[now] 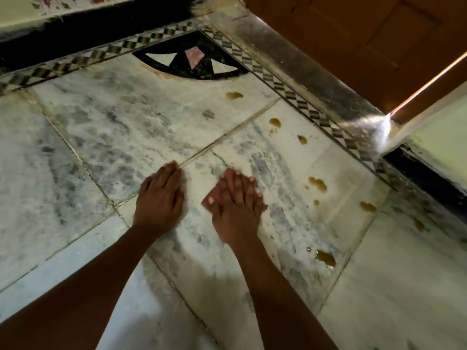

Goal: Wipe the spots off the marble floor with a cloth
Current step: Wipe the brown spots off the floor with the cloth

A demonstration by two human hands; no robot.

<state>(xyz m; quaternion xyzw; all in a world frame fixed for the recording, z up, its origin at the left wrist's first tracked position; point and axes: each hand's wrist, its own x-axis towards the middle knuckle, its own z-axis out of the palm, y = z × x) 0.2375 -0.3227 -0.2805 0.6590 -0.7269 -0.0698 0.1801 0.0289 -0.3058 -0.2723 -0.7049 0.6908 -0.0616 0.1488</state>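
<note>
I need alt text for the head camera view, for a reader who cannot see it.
Two bare hands, the left hand flat and the blurred right hand, reach over a marble floor with brown spots to their right. No cloth is visible; a patterned border runs beyond.

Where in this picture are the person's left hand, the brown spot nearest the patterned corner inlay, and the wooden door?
left hand [159,198], head view, back of the hand.
brown spot [234,95], head view, its middle.
wooden door [366,41], head view, its panel.
</note>
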